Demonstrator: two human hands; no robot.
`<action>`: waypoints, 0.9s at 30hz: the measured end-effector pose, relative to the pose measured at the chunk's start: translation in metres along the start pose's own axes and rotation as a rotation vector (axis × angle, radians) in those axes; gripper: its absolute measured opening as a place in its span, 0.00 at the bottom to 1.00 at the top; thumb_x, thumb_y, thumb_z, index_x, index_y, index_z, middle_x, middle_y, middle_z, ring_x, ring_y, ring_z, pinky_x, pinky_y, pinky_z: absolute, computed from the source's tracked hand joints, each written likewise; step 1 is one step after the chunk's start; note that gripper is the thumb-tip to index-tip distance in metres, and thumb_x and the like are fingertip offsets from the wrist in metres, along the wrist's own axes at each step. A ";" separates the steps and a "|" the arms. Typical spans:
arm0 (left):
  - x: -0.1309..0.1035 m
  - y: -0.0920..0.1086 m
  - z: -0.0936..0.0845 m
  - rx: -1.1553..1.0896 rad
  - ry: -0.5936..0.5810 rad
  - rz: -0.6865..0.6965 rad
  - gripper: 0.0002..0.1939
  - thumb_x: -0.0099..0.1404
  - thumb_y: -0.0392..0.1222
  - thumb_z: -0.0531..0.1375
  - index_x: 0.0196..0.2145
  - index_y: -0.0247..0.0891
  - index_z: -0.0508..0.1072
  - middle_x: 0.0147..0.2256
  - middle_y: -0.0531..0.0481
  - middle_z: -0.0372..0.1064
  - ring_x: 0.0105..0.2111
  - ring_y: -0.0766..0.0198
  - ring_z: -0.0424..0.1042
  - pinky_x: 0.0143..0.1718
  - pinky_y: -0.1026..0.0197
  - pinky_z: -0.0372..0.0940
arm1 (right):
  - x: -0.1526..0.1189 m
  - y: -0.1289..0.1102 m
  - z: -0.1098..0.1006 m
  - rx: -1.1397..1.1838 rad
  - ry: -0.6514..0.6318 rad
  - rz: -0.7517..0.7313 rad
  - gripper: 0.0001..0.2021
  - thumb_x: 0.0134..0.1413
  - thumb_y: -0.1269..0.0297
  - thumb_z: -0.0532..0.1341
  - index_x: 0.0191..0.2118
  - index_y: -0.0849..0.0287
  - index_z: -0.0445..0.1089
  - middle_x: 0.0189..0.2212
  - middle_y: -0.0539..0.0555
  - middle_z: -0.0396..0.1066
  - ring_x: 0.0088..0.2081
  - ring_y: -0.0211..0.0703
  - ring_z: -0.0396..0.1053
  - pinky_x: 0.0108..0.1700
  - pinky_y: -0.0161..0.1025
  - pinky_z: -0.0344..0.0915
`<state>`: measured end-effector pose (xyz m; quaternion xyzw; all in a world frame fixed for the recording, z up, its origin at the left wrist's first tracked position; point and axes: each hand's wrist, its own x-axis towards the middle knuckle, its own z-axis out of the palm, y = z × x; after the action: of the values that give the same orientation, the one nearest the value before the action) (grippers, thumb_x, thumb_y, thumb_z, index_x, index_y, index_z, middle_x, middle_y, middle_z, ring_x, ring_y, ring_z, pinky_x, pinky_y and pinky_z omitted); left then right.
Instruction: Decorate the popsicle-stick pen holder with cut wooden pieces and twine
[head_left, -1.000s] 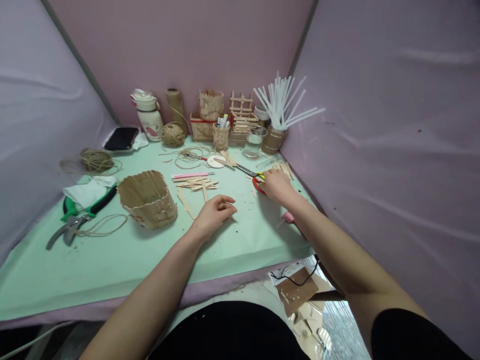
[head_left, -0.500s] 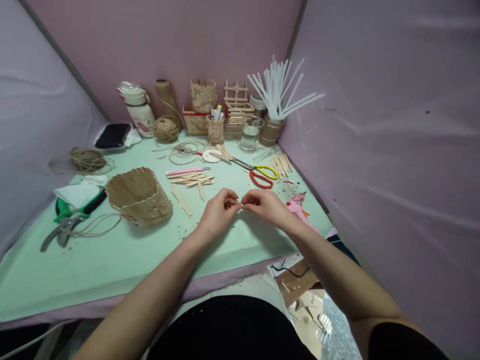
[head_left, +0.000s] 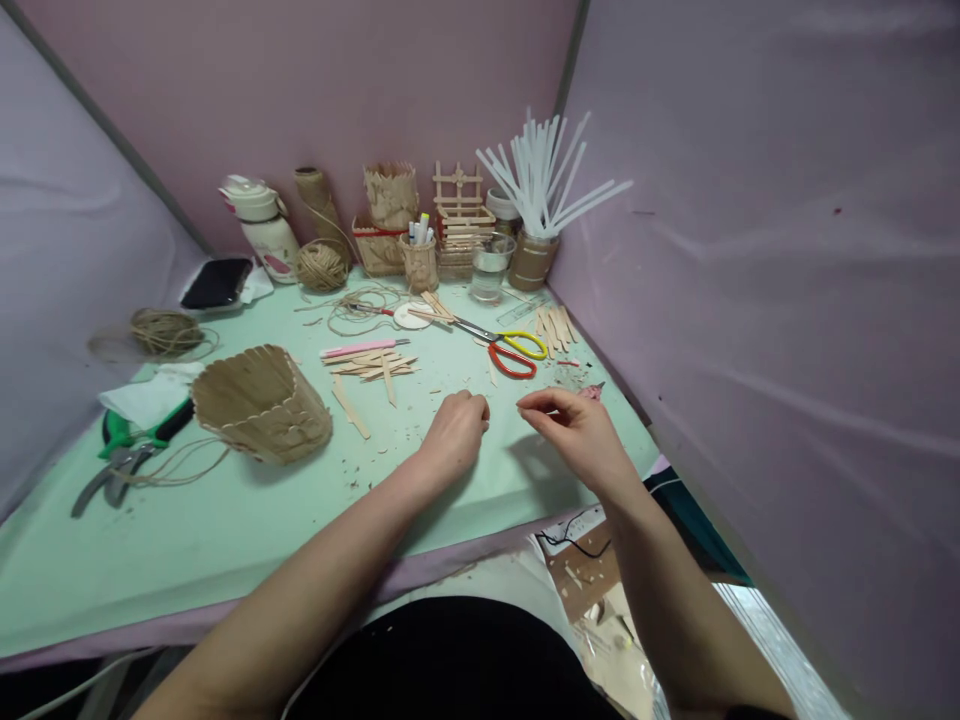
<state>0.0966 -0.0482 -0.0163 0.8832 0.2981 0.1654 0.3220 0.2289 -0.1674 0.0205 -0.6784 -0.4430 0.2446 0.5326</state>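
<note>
Near the front of the green-covered table, my left hand [head_left: 456, 437] rests with its fingers curled in; whatever they may hold is hidden. To its right, my right hand [head_left: 581, 437] is raised a little, thumb and index finger pinched together. Anything between those fingertips is too small to make out. A gap separates the two hands. Beyond them lie scissors [head_left: 491, 336] with one red and one yellow handle. Left of my left hand are a loose wooden strip [head_left: 349, 408], a pile of wooden sticks [head_left: 367, 364] and a basket made of wooden sticks [head_left: 262, 405].
Green-handled pliers [head_left: 124, 468] lie at the far left. Twine balls [head_left: 322, 265], a bottle [head_left: 264, 230], a cup of water [head_left: 489, 268] and a jar of white glue sticks [head_left: 534, 260] line the back. A pink tool [head_left: 592, 392] is mostly hidden behind my right hand.
My hands, which met at the fingertips, have parted. The right has moved right, and the left has curled its fingers further. The whole view has shifted slightly.
</note>
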 end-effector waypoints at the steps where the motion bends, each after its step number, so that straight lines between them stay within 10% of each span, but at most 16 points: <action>1: -0.001 -0.001 -0.001 -0.054 0.022 -0.011 0.07 0.56 0.31 0.58 0.24 0.41 0.70 0.28 0.47 0.66 0.33 0.56 0.66 0.37 0.57 0.58 | -0.001 -0.001 0.002 0.020 -0.006 0.006 0.05 0.50 0.62 0.63 0.32 0.55 0.76 0.32 0.52 0.77 0.35 0.43 0.72 0.37 0.40 0.67; 11: -0.023 -0.016 -0.049 -0.933 0.099 -0.424 0.11 0.50 0.42 0.67 0.29 0.35 0.72 0.25 0.51 0.72 0.27 0.66 0.71 0.33 0.62 0.65 | 0.019 0.004 0.064 0.251 -0.038 0.117 0.07 0.47 0.61 0.65 0.32 0.58 0.76 0.30 0.52 0.75 0.33 0.42 0.69 0.36 0.38 0.65; 27: -0.036 -0.036 -0.046 -1.055 0.271 -0.489 0.14 0.48 0.32 0.67 0.32 0.34 0.69 0.25 0.52 0.71 0.25 0.68 0.71 0.31 0.63 0.66 | 0.022 0.009 0.103 0.268 -0.081 0.183 0.08 0.44 0.60 0.65 0.30 0.58 0.75 0.28 0.52 0.76 0.30 0.41 0.69 0.33 0.37 0.64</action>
<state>0.0311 -0.0273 -0.0097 0.4809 0.4088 0.3235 0.7050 0.1595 -0.0965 -0.0172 -0.6286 -0.3639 0.3762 0.5753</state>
